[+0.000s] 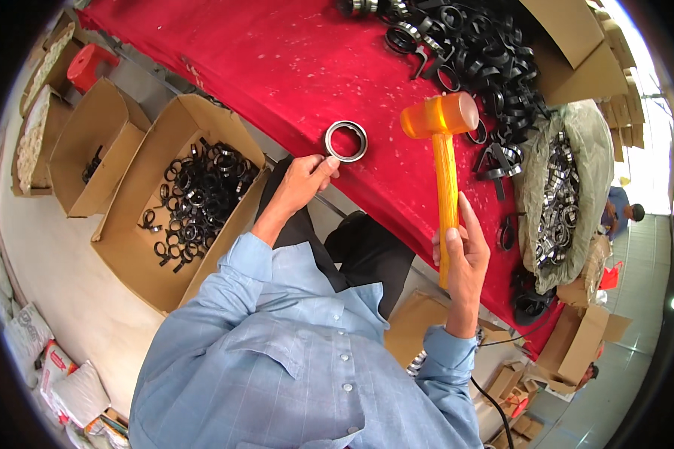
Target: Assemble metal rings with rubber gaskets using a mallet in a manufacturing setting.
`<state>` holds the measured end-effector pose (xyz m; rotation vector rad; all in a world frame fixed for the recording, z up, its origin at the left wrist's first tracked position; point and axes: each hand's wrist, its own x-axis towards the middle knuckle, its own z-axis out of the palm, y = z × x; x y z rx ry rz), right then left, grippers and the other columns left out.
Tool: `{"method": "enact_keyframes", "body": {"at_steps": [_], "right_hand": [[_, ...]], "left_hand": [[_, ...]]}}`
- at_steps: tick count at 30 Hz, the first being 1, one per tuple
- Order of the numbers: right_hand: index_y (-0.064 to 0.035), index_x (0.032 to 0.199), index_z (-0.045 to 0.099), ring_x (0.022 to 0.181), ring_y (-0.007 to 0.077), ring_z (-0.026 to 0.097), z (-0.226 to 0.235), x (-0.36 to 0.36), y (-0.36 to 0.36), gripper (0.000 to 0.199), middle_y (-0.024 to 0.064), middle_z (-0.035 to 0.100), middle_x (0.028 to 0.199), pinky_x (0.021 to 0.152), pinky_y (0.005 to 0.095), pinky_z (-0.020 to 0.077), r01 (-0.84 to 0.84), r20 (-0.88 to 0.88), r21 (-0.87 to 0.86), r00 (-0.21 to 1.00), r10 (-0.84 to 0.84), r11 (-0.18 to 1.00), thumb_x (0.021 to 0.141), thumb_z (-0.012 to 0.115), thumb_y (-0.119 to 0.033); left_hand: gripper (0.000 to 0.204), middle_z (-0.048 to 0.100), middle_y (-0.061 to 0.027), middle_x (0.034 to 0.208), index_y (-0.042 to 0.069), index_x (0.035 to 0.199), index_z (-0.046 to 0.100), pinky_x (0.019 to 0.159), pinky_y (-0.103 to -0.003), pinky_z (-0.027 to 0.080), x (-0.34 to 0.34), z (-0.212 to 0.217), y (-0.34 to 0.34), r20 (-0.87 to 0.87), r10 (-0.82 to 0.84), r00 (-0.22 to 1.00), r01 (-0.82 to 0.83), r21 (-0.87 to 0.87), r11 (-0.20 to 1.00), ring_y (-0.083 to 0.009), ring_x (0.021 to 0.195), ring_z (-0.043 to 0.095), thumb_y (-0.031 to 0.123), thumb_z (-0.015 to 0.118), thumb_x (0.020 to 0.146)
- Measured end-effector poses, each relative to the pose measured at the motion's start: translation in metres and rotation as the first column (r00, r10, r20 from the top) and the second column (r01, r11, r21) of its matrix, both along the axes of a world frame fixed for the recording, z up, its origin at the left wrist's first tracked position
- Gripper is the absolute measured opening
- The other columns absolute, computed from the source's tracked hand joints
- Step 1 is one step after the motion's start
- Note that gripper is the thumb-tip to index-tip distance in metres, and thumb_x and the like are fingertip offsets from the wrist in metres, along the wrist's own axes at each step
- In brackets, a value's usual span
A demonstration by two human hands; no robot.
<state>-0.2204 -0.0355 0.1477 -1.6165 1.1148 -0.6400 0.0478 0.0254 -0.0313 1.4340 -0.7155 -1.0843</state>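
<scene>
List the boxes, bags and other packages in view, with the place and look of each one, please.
Open cardboard box: left of the red table, brown, holding black rings.
Second open cardboard box: further left, brown, nearly bare.
Grey-green sack: on the table's right end, open, full of metal rings.
White bags: lower left on the floor, soft, with printing.
Small cardboard boxes: lower right, brown, open.

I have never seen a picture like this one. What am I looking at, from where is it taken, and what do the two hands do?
There is no machine here. A camera worn on a person's head looks down, so the round picture bends at its rim. The right hand holds an orange translucent plastic mallet upright. The left hand touches the edge of a silver metal ring on the red cloth-covered table. A pile of black rings lies farther away, and an open cardboard box of similar rings stands on the floor.
</scene>
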Motion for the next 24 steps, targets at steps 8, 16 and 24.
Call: {"method": "enact_keyframes", "body": {"at_steps": [8, 16, 24], "right_hand": [[0.0007, 0.155, 0.035, 0.067, 0.0118, 0.058, 0.003, -0.011, 0.022, 0.056, 0.0129, 0.067, 0.094, 0.059, 0.0266, 0.0512, 0.010, 0.186, -0.455, 0.979, 0.084, 0.890, 0.102, 0.051, -0.007], [-0.0105, 0.150, 0.050, 0.070, 0.0114, 0.053, -0.009, -0.016, 0.009, 0.058, 0.0112, 0.068, 0.127, 0.066, 0.0263, 0.0509, -0.095, -0.140, -0.049, 0.986, 0.087, 0.994, 0.094, 0.059, 0.002], [0.0003, 0.154, 0.038, 0.073, 0.0122, 0.059, 0.020, 0.037, -0.016, 0.053, 0.0175, 0.067, 0.118, 0.058, 0.0242, 0.0490, -0.013, 0.247, -0.535, 0.954, 0.171, 0.845, 0.102, 0.051, -0.004]], "left_hand": [[0.048, 0.044, 0.0027, 0.064, 0.001, 0.074, 0.058, 0.054, -0.026, 0.030, -0.012, 0.003, -0.004, -0.061, 0.050, 0.997, -0.055, -0.093, 0.994, -0.0063, 0.059, 0.038, 0.041, 0.055, 0.102], [0.054, 0.050, -0.0020, 0.064, 0.000, 0.073, 0.059, 0.059, -0.029, 0.039, -0.016, 0.003, -0.003, 0.030, 0.159, 0.987, -0.158, -0.032, 0.987, -0.0105, 0.062, 0.047, 0.044, 0.052, 0.103], [0.056, 0.050, -0.0032, 0.061, 0.000, 0.070, 0.057, 0.058, -0.031, 0.039, -0.021, 0.004, -0.008, -0.003, 0.170, 0.985, -0.170, -0.078, 0.982, -0.0118, 0.060, 0.047, 0.045, 0.053, 0.103]]}}
